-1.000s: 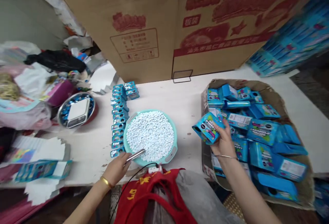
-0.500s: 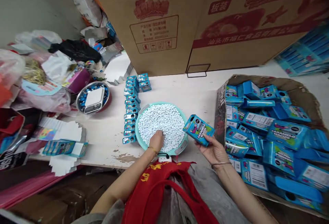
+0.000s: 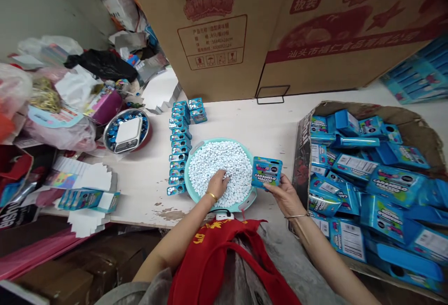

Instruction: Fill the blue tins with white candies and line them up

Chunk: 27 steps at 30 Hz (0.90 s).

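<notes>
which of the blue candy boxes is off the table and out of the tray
The blue candy box in the right hand, held upright beside the teal basin; the others lie heaped in the cardboard tray or lined up on the table.

- The big cartons (image 3: pixel 217 39) are walling off the far side, leaving you only a bare strip of table (image 3: pixel 245 118) beyond the teal basin (image 3: pixel 186 177).
- A row of small boxes (image 3: pixel 178 149) is standing just beside the basin's left rim, blocking a low pass there.
- Left of that row, open table is running out to the metal bowl (image 3: pixel 105 136) and heaped bags (image 3: pixel 59 128).
- On the right, the cardboard tray (image 3: pixel 416 128) is crowding the basin; your right hand (image 3: pixel 285 197) and its blue box (image 3: pixel 266 172) are filling the gap.
- Your left hand (image 3: pixel 217 184) is covering the basin's near part.
</notes>
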### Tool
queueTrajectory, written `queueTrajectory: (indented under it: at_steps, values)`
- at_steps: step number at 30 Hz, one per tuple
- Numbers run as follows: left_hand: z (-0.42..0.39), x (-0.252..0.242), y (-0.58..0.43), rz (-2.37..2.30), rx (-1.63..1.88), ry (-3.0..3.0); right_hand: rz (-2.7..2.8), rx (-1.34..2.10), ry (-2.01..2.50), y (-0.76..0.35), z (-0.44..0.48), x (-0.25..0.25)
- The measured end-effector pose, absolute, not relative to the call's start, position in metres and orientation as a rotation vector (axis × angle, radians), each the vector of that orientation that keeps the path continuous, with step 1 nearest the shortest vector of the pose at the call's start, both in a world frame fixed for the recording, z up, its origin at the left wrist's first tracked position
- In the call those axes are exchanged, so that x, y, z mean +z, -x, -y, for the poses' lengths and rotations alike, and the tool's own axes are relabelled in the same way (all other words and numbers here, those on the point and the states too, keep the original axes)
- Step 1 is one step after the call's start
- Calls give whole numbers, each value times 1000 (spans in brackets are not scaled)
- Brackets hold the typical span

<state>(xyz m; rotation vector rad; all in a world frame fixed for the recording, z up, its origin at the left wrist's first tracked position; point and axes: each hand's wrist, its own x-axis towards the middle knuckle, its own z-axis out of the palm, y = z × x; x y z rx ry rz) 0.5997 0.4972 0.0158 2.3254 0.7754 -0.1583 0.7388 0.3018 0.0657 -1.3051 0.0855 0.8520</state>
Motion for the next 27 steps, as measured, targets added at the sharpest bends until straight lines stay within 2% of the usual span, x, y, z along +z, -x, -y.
queueTrajectory:
  at_steps: [3,7,15,20,27]
  values:
    - [-508,30,-596,-658,-119,-2311,43,737,1461,-741,-298,55]
    - [-533,78,-580,-445,-60,-2324,223,552,1610,-741,-294,45]
    - [-552,178,-594,-112,-303,-2494,494,613,1657,-729,-315,45]
    - [-544,207,-618,-144,-504,-2607,559,606,1663,-724,-321,43]
    - [-511,233,-634,-249,-590,-2781,624,595,1663,-722,-325,41]
